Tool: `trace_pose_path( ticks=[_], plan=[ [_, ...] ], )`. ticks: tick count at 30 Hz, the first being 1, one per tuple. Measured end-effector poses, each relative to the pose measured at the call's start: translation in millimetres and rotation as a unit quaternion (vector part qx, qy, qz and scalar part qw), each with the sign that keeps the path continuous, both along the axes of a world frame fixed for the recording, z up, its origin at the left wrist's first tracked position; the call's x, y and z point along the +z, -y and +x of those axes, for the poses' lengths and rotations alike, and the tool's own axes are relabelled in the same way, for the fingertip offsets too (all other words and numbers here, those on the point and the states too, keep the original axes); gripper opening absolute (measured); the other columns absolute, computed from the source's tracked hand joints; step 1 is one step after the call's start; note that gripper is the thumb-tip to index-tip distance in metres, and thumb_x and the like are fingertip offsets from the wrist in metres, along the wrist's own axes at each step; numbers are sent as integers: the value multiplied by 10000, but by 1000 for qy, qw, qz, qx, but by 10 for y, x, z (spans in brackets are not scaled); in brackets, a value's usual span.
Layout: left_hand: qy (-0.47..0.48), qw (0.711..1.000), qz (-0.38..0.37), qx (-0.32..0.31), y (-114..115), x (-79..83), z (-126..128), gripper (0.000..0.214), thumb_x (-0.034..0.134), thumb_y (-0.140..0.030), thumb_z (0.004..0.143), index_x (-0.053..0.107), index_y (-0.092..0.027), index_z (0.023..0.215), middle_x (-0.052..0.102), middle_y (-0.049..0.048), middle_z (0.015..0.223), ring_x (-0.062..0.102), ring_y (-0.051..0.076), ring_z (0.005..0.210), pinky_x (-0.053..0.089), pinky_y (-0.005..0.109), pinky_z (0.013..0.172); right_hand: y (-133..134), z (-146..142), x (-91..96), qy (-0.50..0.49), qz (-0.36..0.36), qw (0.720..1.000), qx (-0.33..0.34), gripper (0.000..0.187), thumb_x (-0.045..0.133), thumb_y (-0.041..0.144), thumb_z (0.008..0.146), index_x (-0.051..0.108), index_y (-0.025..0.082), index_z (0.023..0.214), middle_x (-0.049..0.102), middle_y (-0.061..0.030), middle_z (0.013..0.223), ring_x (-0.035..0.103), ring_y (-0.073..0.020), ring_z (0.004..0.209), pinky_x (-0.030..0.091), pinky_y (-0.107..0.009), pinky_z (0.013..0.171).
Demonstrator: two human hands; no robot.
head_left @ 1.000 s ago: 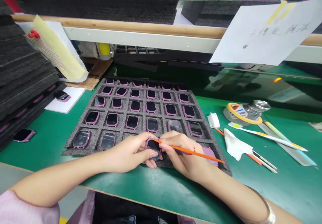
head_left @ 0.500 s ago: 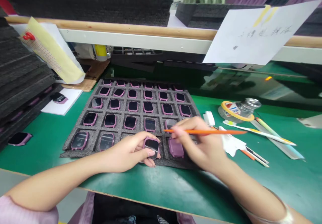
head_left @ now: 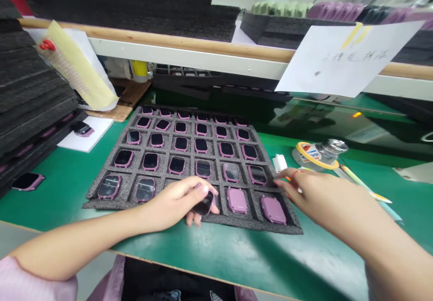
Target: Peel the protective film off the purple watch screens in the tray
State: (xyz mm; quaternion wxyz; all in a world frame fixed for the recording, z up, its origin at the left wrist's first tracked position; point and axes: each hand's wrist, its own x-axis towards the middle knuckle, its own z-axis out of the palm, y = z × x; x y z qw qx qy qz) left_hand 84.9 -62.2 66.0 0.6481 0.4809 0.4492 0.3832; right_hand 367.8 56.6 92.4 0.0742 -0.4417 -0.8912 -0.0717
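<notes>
My left hand (head_left: 184,202) is closed on a pink watch case (head_left: 204,203) with a dark screen, held tilted over the front row of the grey foam tray (head_left: 111,202). The tray holds several pink watch cases in its pockets; two in the front row lie face down (head_left: 237,200), (head_left: 272,209). My right hand (head_left: 316,195) is off the tray's right edge, fingers closed on the orange stick (head_left: 293,175), of which only a short piece shows. It hovers over the white cloth and tools there.
A tape roll and a metal-capped jar (head_left: 320,151) stand at right with long pens (head_left: 368,188). Black foam trays are stacked at left (head_left: 30,89). A loose watch case (head_left: 29,180) lies at far left, another on a white pad (head_left: 83,129). A paper sheet (head_left: 341,60) hangs from the shelf.
My right hand has pulled away from the watch case with the orange stick and moved right, off the tray. My left hand has tipped the watch case lower toward the tray.
</notes>
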Motion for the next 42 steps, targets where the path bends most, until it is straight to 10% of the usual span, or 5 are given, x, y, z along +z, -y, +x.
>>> trace_pose_path(
  ticks=[6, 19, 25, 36, 42],
  plan=[
    [62, 996, -9, 59, -27, 34, -13, 541, 574, -664, 885, 623, -133, 975, 620, 12, 764, 551, 95, 619, 467, 235, 598, 537, -849, 233, -201, -125, 939, 248, 317, 580, 270, 976, 623, 215, 1285, 735, -62, 955, 723, -187, 825, 603, -299, 706],
    [166, 978, -11, 128, -25, 45, -15, 531, 638, -698, 826, 478, -194, 868, 536, -57, 638, 448, 53, 454, 292, 160, 398, 513, -1082, -31, -363, -199, 866, 282, 570, 815, 198, 782, 556, 261, 1286, 702, 15, 963, 644, -115, 731, 580, -239, 730],
    [124, 987, 0, 103, 0, 68, -25, 526, 565, -715, 866, 449, -202, 853, 500, -74, 602, 405, 43, 422, 275, 147, 381, 501, -1055, -32, -353, -186, 868, 297, 533, 773, 206, 808, 537, 248, 1284, 722, -43, 1116, 705, -171, 922, 587, -286, 809],
    [85, 894, 203, 390, -132, 339, -508, 355, 599, -529, 929, 511, -195, 849, 430, -67, 677, 337, 36, 464, 247, 164, 431, 590, -1424, -286, -209, -149, 926, 277, 378, 725, 341, 848, 644, 158, 1169, 669, -182, 1236, 636, -335, 1085, 540, -557, 923],
    [-342, 837, 236, 356, 307, 332, -1012, 379, 450, -468, 1011, 616, -199, 802, 622, 11, 764, 564, 142, 696, 446, 268, 679, 331, -1075, -40, -235, -91, 933, 259, 293, 534, 345, 987, 658, 171, 1188, 726, -138, 1166, 666, -297, 1091, 541, -536, 957]
  ],
)
